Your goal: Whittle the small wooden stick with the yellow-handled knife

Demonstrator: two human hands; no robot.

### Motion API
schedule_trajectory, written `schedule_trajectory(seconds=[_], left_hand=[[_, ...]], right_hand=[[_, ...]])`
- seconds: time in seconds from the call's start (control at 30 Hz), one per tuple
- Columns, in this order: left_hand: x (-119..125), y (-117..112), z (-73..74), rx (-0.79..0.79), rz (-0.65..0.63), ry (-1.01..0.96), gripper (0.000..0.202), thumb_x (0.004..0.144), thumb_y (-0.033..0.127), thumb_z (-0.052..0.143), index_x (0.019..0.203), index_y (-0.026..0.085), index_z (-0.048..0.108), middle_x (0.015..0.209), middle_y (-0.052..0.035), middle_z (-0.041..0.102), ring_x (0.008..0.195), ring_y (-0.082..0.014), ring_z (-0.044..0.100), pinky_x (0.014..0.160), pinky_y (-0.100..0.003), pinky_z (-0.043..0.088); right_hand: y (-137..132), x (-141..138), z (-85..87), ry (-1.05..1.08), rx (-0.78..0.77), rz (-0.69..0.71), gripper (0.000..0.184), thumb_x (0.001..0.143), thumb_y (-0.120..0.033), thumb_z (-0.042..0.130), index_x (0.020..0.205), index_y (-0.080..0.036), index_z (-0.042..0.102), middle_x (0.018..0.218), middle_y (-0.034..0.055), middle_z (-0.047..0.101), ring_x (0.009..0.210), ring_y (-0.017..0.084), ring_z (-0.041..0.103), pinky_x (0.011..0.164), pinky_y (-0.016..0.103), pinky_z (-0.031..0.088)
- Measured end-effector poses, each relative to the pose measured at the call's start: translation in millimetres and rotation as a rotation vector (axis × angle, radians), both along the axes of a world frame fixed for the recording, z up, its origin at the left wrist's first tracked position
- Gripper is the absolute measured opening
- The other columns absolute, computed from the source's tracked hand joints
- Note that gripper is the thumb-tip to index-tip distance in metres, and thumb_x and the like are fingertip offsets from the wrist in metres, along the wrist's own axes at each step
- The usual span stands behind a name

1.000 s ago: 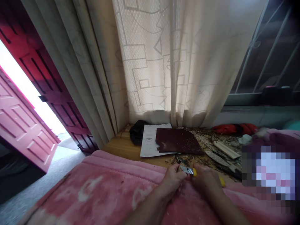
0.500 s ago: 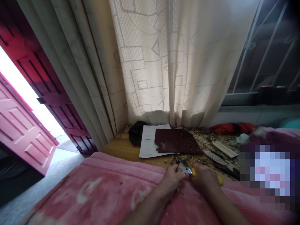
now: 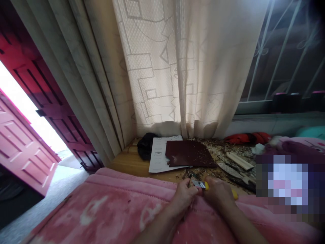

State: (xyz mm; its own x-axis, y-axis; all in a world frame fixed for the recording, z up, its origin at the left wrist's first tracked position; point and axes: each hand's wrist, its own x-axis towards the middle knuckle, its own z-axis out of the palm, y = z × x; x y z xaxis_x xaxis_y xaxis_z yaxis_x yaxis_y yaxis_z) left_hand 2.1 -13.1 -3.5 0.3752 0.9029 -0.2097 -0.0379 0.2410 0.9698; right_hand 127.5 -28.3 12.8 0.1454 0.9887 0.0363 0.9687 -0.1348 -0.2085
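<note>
In the lower middle of the head view, my right hand is closed round the yellow handle of a utility knife. Its metal blade points left, towards my left hand. The fingers of that hand are pinched together close to the blade. What they hold is mostly hidden and too small to name. Both hands are over the near edge of a wooden surface, where a pink blanket lies. Dark bits and shavings are scattered just beyond my fingers.
A dark red board overlaps white printed paper, beside a black bag. To the right lie a pale wooden strip, many wood shavings and a red cloth bundle. A curtain hangs behind.
The whole view has shifted slightly, so most things appear a little further left. Both hands keep their hold, and the knife blade stays beside the left fingers.
</note>
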Motion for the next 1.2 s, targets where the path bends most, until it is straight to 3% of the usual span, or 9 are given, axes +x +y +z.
schedule_trajectory(seconds=[0.23,0.33,0.47,0.73,1.03,1.2], left_hand=[[-3.9,-0.2,7.2,-0.061,-0.11,-0.007,0.019,0.059,0.028,0.056,0.068,0.018,0.042,0.038,0.01,0.034,0.027,-0.0035,0.024,0.029,-0.017,0.014],[-3.7,-1.3,5.5,0.029,-0.066,0.014,0.016,0.059,0.023,0.055,0.063,0.016,0.041,0.043,0.0092,0.033,0.034,-0.0022,0.025,0.034,-0.016,0.016],[-2.8,-4.3,3.1,0.164,-0.017,0.017,0.014,0.057,0.014,0.051,0.056,0.015,0.037,0.049,0.0078,0.031,0.043,-0.0017,0.025,0.039,-0.015,0.016],[-6.5,-2.8,7.7,-0.091,-0.134,-0.026,0.008,0.063,0.022,0.042,0.065,0.019,0.035,0.037,0.0103,0.033,0.027,-0.0029,0.023,0.03,-0.014,0.016],[-11.4,-0.4,10.2,-0.151,-0.164,-0.084,0.008,0.063,0.022,0.042,0.066,0.019,0.035,0.041,0.009,0.034,0.027,-0.0024,0.023,0.026,-0.014,0.017],[-10.6,1.2,4.2,-0.129,-0.152,-0.08,0.008,0.063,0.023,0.042,0.068,0.019,0.037,0.041,0.009,0.035,0.027,-0.0022,0.024,0.027,-0.013,0.018]], right_hand=[[-1.4,-0.5,0.1,0.005,0.009,0.009,0.036,0.066,-0.049,0.042,0.076,-0.018,0.057,0.075,0.0099,0.061,0.074,0.022,0.055,0.062,0.029,0.033],[1.9,6.5,-1.5,0.014,0.001,-0.021,0.033,0.067,-0.046,0.041,0.075,-0.019,0.057,0.075,0.0091,0.061,0.073,0.021,0.055,0.061,0.029,0.033],[8.9,19.8,-5.4,0.002,-0.011,-0.164,0.025,0.07,-0.033,0.036,0.077,-0.02,0.057,0.077,0.0082,0.061,0.073,0.02,0.055,0.061,0.03,0.034],[11.6,19.4,-8.8,0.012,-0.01,-0.157,0.022,0.068,-0.027,0.035,0.073,-0.021,0.056,0.075,0.0072,0.061,0.073,0.02,0.054,0.061,0.03,0.033],[10.9,19.6,-10.2,-0.004,0.046,-0.142,0.02,0.068,-0.028,0.036,0.07,-0.022,0.055,0.071,0.0063,0.06,0.07,0.019,0.054,0.059,0.028,0.031],[9.9,18.2,-9.1,-0.005,0.071,-0.144,0.02,0.069,-0.031,0.036,0.068,-0.022,0.054,0.07,0.0053,0.06,0.068,0.019,0.053,0.056,0.027,0.029]])
